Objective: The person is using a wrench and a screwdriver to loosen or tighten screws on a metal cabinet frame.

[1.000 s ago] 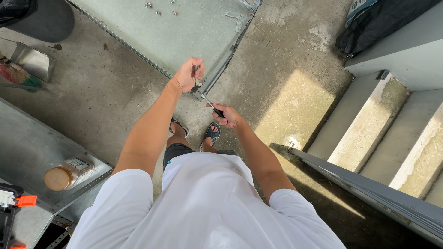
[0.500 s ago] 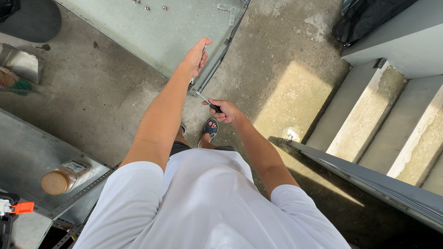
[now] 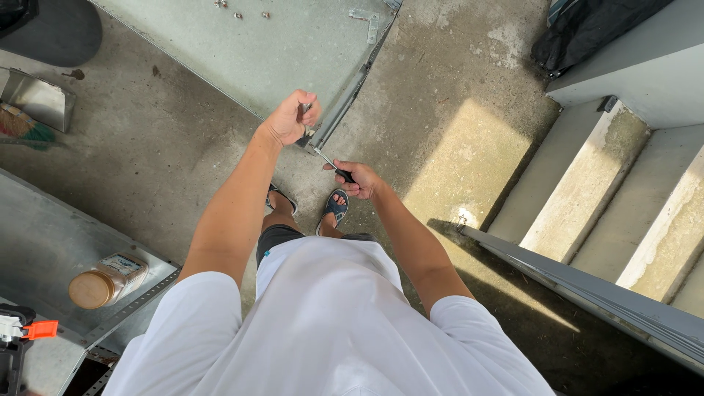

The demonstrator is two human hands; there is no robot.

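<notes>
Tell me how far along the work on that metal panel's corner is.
Done: nothing I can confirm; the corner is hidden by the hand. In hand: the left hand grips the corner of the metal panel while the right hand holds a screwdriver aimed there. Left: loose screws lie on the panel.

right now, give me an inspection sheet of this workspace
surface: bare grey concrete floor, stained, sunlit patch at right.
job's things: flat grey galvanised metal panel lying on the floor; black-handled screwdriver with its tip at the panel's near corner.
clutter: brown-lidded plastic jar on its side on a grey metal sheet; small loose screws on the panel; orange-and-black tool at lower left.
grips: left hand closed on a small metal piece at the panel's corner; right hand closed on the screwdriver.
cables: nothing seen.
surroundings: concrete steps at right; black bag above them.
</notes>
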